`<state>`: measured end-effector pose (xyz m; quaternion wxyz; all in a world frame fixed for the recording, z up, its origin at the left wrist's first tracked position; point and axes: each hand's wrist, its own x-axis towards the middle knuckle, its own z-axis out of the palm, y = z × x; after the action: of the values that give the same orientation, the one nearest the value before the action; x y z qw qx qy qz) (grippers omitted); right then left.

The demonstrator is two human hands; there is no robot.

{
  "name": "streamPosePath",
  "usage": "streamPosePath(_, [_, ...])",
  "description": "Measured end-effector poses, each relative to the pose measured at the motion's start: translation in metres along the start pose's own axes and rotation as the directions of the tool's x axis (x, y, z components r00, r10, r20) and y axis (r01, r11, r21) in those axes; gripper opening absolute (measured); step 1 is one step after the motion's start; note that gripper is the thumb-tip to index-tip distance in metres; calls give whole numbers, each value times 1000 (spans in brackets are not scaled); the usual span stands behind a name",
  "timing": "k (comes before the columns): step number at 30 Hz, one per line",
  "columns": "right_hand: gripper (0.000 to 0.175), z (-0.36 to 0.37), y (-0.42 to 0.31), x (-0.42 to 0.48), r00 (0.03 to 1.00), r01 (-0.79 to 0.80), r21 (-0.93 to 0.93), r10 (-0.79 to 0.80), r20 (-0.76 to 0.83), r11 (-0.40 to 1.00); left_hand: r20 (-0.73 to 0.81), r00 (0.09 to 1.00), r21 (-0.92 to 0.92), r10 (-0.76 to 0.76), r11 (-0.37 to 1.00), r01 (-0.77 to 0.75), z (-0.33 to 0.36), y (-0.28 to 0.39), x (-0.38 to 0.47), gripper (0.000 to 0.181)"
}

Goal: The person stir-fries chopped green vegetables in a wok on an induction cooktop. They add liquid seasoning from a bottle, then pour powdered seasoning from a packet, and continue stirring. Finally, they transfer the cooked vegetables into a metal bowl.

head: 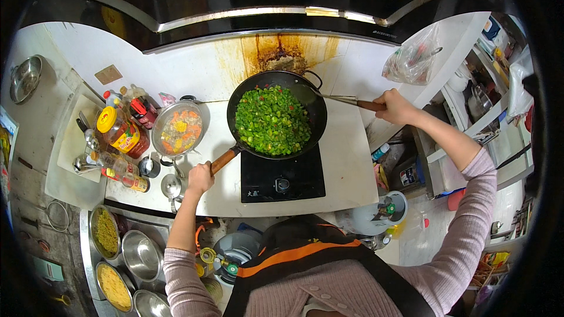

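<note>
A black wok [318,134] stands over the back of a black cooktop [282,180]. It holds a heap of chopped green vegetables [273,121] with small red bits. My left hand [201,178] grips the wok's wooden handle [224,161] at the front left. In my right hand [395,108] is the wooden handle of a metal spatula [339,98]; its head rests inside the wok at the right, beside the greens, partly lost against the dark metal.
Left of the wok stands a pot of soup [178,127] with corn and carrot. Past it are a yellow-lidded jar [125,134], several bottles [121,169] and a ladle [171,186]. Steel bowls [141,255] sit lower left. Gas cylinders [374,213] stand below the counter; a range hood [273,22] hangs above.
</note>
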<state>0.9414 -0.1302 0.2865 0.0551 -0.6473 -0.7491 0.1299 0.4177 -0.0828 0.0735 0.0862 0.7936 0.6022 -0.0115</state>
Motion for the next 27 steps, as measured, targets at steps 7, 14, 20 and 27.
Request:
streamPosePath(7, [16, 3, -25, -9, 634, -719, 488, 182, 751, 495, 13, 1000, -3, 17, 1000, -17, -2, 2, 0, 20])
streamPosePath(14, [13, 175, -33, -16, 744, -662, 746, 48, 666, -78, 6, 999, -2, 46, 999, -46, 0, 2, 0, 23])
streamPosePath(20, [13, 171, -10, -17, 883, -467, 867, 153, 445, 175, -15, 1000, 47, 13, 999, -12, -1, 3, -4, 25])
streamPosePath(27, [31, 116, 11, -57, 981, -189, 634, 111, 162, 750, -29, 1000, 29, 9, 1000, -8, 2, 5, -3, 24])
